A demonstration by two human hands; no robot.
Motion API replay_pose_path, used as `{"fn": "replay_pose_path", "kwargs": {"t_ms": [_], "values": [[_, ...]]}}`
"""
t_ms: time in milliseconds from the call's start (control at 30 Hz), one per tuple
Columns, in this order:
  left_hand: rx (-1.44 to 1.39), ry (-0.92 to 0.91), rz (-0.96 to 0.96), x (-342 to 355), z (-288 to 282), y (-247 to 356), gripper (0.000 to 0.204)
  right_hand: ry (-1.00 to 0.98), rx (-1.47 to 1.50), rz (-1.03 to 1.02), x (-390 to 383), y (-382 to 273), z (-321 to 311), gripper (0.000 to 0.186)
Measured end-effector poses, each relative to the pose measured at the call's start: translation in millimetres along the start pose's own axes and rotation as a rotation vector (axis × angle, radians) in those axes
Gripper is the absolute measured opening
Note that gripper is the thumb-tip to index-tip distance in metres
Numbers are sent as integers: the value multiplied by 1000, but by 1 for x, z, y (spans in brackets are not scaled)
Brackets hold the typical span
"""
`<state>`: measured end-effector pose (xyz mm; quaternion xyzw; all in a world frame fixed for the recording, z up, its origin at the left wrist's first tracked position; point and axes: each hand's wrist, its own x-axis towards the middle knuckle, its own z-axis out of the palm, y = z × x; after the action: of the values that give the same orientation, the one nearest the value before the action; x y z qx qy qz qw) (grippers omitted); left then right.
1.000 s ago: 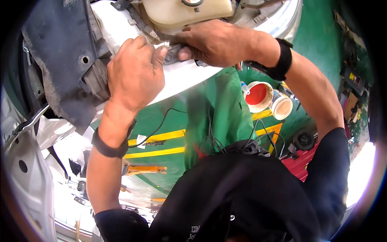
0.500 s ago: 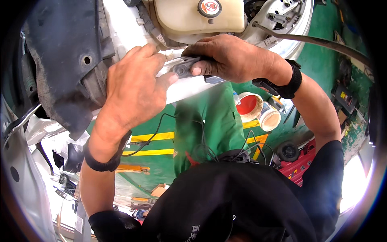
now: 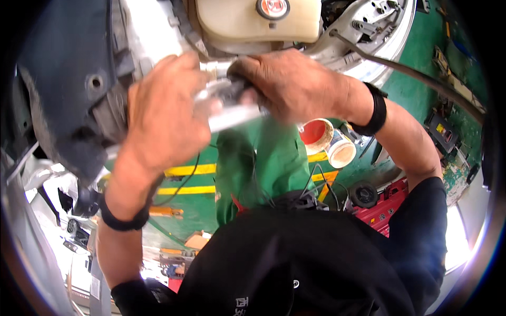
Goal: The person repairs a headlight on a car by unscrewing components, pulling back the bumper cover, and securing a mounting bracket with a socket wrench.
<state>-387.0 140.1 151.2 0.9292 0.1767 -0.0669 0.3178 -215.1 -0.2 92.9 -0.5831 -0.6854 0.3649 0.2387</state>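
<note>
Over the white body edge of a vehicle's opened front, both my hands work close together. My right hand pinches a small dark grey part between thumb and fingers. Motion blurs this part; its exact kind does not show. Just left of it is my left hand, its fingers curled over the edge and its thumb bent toward the dark part. What those curled fingers grip is hidden and smeared. Beyond the hands sits a cream fluid tank with a black round cap.
A dark liner panel hangs at the left. A dark rod slants across the upper right. On the green floor stand a red-lined bucket, another pail and a red machine with a black wheel. Thin black cables hang near my waist.
The view has shifted a little. My left hand has moved slightly left, its thumb drawing back from the dark grey part. My right hand still holds that part, which is now blurred.
</note>
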Motion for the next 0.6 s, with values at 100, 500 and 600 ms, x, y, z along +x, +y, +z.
{"fn": "replay_pose_path", "kwargs": {"t_ms": [100,500,600], "values": [[2,-56,-63,-6,-2,-5,20,52,15,-16,4,-7,6,29],[-32,-74,-31,-26,-12,-30,27,-48,77,171,32,-32,16,26],[1,-54,-10,-32,-15,-38,28,-32,79,164,38,-36,21,25]]}}
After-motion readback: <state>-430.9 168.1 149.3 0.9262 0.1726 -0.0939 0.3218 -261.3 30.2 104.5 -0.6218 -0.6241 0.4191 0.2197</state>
